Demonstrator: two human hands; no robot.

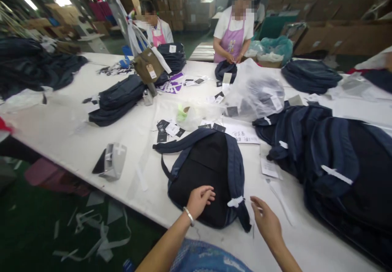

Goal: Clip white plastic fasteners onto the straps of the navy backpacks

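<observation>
A navy backpack with a black back panel lies on the white table in front of me, straps facing up. My left hand is over the lower part of the panel, its fingers loosely bent and nothing visible in them. Just right of the bag is my right hand, fingers slightly curled and apart, with no object showing between them. White wrapping is around the right strap near its lower end, between my two hands.
More navy backpacks are piled at the right. Black and white tags lie beyond my bag, near a clear plastic bag. A grey-and-black holder stands at left. Across the table, a person in a purple apron handles a dark item.
</observation>
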